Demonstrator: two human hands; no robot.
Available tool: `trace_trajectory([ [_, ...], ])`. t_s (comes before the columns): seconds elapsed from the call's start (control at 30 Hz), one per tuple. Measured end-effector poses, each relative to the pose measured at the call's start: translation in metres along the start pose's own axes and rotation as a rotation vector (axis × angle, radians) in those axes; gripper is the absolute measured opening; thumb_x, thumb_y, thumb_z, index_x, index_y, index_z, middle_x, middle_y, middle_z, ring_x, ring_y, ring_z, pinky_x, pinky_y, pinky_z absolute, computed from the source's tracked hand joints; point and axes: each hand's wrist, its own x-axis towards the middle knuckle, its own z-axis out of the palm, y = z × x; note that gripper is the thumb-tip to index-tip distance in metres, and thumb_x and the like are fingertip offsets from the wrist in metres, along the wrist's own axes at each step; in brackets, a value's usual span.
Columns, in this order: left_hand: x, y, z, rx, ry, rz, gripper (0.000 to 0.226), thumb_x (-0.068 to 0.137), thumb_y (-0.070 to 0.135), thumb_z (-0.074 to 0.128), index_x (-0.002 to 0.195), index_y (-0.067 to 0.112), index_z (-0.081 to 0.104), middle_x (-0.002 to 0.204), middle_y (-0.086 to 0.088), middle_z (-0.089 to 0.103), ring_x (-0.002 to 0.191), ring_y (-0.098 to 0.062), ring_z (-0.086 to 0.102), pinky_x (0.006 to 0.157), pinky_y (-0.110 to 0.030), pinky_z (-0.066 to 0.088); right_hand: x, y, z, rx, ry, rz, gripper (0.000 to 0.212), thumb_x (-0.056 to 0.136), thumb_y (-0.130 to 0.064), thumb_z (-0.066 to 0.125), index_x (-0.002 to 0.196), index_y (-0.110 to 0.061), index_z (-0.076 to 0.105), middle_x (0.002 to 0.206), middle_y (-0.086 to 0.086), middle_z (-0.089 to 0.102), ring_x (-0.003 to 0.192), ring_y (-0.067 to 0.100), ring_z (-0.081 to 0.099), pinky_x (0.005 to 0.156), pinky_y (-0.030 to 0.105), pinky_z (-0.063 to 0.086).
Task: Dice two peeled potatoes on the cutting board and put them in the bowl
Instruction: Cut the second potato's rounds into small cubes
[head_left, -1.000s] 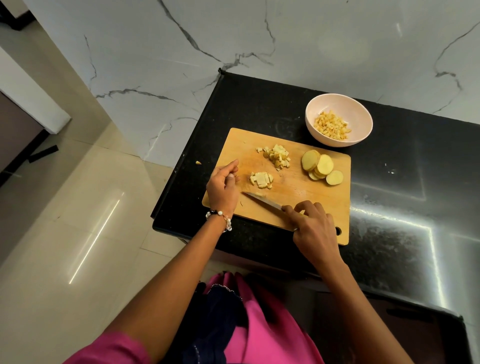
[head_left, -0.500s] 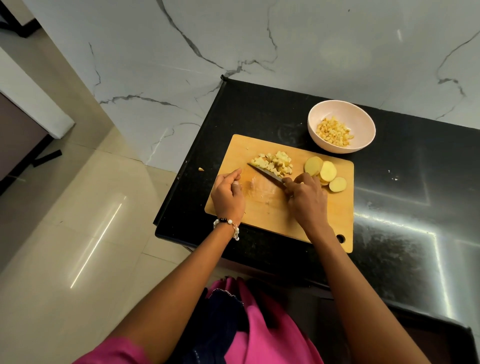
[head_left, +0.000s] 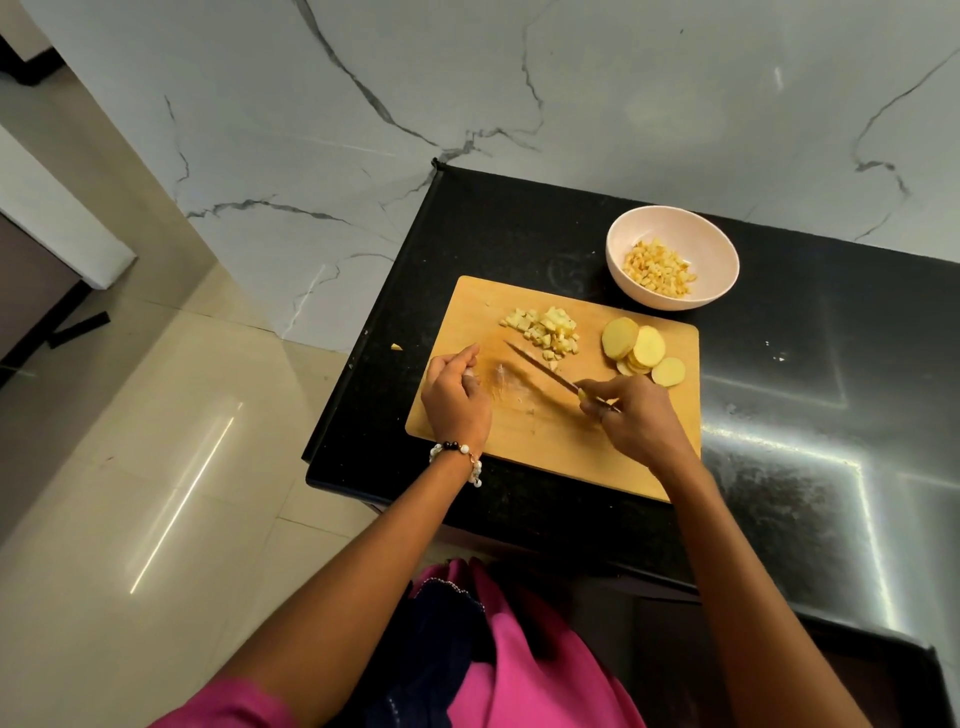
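A wooden cutting board (head_left: 524, 441) lies on the black counter. A pile of diced potato (head_left: 548, 330) sits near its far edge, and several round potato slices (head_left: 641, 351) lie at its right. My right hand (head_left: 636, 415) grips the knife (head_left: 540, 371), whose blade points up-left toward the dice. My left hand (head_left: 457, 397) rests on the board's left side with fingers curled, holding nothing that I can see. The pale pink bowl (head_left: 623, 234) behind the board holds diced potato (head_left: 657, 267).
One stray potato bit (head_left: 396, 346) lies on the black counter (head_left: 805, 415) left of the board. The counter's left edge drops to a tiled floor (head_left: 130, 493). A marble wall (head_left: 467, 93) stands behind.
The knife swept the small dice into the far pile, then drew back toward me. My right hand moved down and right; my left hand stayed at the board's left.
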Motion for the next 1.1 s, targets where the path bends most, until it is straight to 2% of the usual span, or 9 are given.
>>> trace_trajectory([
  [0.1, -0.001, 0.002, 0.001, 0.028, 0.004, -0.006, 0.037, 0.09, -0.009, 0.044, 0.115, 0.006, 0.067, 0.107, -0.007, 0.059, 0.094, -0.015, 0.06, 0.085, -0.027, 0.053, -0.006, 0.015, 0.008, -0.172, 0.05, -0.004, 0.034, 0.093, -0.018, 0.057, 0.126, -0.02, 0.061, 0.111, 0.008, 0.062, 0.098, 0.023, 0.053, 0.081, 0.034, 0.044],
  [0.33, -0.004, 0.006, 0.001, 0.062, -0.01, -0.003, 0.037, 0.089, -0.01, 0.045, 0.116, 0.006, 0.066, 0.106, -0.008, 0.058, 0.095, -0.018, 0.059, 0.084, -0.021, 0.048, 0.01, 0.021, 0.016, -0.286, 0.267, 0.009, 0.033, 0.092, -0.021, 0.056, 0.124, -0.024, 0.063, 0.107, 0.008, 0.058, 0.095, 0.027, 0.051, 0.073, 0.043, 0.049],
  [0.5, -0.004, 0.008, -0.001, 0.103, -0.026, 0.001, 0.038, 0.09, -0.01, 0.045, 0.116, 0.008, 0.066, 0.106, -0.009, 0.056, 0.095, -0.02, 0.058, 0.081, -0.015, 0.042, 0.015, 0.016, 0.009, -0.222, 0.327, 0.029, 0.032, 0.094, -0.018, 0.056, 0.124, -0.022, 0.063, 0.103, 0.006, 0.059, 0.092, 0.026, 0.053, 0.07, 0.041, 0.049],
  [0.6, -0.005, 0.015, -0.001, 0.146, -0.074, 0.006, 0.04, 0.09, -0.009, 0.046, 0.121, 0.01, 0.063, 0.109, -0.009, 0.052, 0.099, -0.02, 0.053, 0.087, -0.015, 0.04, 0.013, 0.017, -0.001, -0.192, 0.326, 0.024, 0.032, 0.092, -0.015, 0.059, 0.123, -0.021, 0.064, 0.102, 0.006, 0.06, 0.092, 0.026, 0.054, 0.071, 0.04, 0.048],
  [0.7, -0.006, 0.024, 0.003, 0.225, -0.163, 0.147, 0.051, 0.086, -0.01, 0.048, 0.128, 0.017, 0.059, 0.115, -0.011, 0.049, 0.1, -0.022, 0.046, 0.089, -0.027, 0.043, 0.008, 0.018, -0.007, -0.301, 0.335, -0.028, 0.032, 0.09, -0.01, 0.059, 0.119, -0.021, 0.067, 0.102, 0.005, 0.06, 0.093, 0.026, 0.051, 0.068, 0.039, 0.045],
  [0.8, -0.002, 0.034, 0.01, 0.414, -0.287, 0.473, 0.072, 0.077, -0.013, 0.05, 0.134, 0.031, 0.052, 0.122, -0.013, 0.048, 0.101, -0.027, 0.046, 0.077, -0.034, 0.047, 0.005, 0.018, -0.009, -0.412, 0.363, -0.056, 0.032, 0.091, -0.009, 0.058, 0.118, -0.023, 0.067, 0.103, 0.006, 0.059, 0.094, 0.028, 0.048, 0.064, 0.037, 0.035],
  [0.87, 0.001, 0.043, 0.015, 0.613, -0.407, 0.618, 0.078, 0.079, -0.008, 0.049, 0.139, 0.042, 0.04, 0.134, -0.014, 0.04, 0.113, -0.031, 0.041, 0.082, -0.038, 0.043, 0.004, 0.015, -0.012, -0.45, 0.391, -0.068, 0.031, 0.092, -0.011, 0.058, 0.118, -0.025, 0.067, 0.102, 0.005, 0.058, 0.093, 0.028, 0.046, 0.065, 0.036, 0.029],
  [0.97, 0.011, 0.048, 0.021, 0.839, -0.559, 0.648, 0.077, 0.089, 0.001, 0.045, 0.142, 0.052, 0.021, 0.147, -0.012, 0.02, 0.127, -0.03, 0.027, 0.098, -0.042, 0.031, 0.002, 0.011, -0.018, -0.487, 0.406, -0.083, 0.032, 0.092, -0.013, 0.058, 0.12, -0.026, 0.065, 0.104, 0.005, 0.057, 0.095, 0.027, 0.046, 0.066, 0.036, 0.028],
  [1.1, 0.028, 0.044, 0.024, 0.946, -0.574, 0.599, 0.071, 0.095, 0.006, 0.041, 0.143, 0.053, 0.019, 0.148, -0.013, 0.016, 0.128, -0.031, 0.025, 0.099, -0.042, 0.027, 0.0, 0.014, -0.025, -0.49, 0.39, -0.059, 0.035, 0.092, -0.012, 0.059, 0.124, -0.026, 0.063, 0.107, 0.005, 0.056, 0.097, 0.026, 0.045, 0.068, 0.036, 0.029],
])
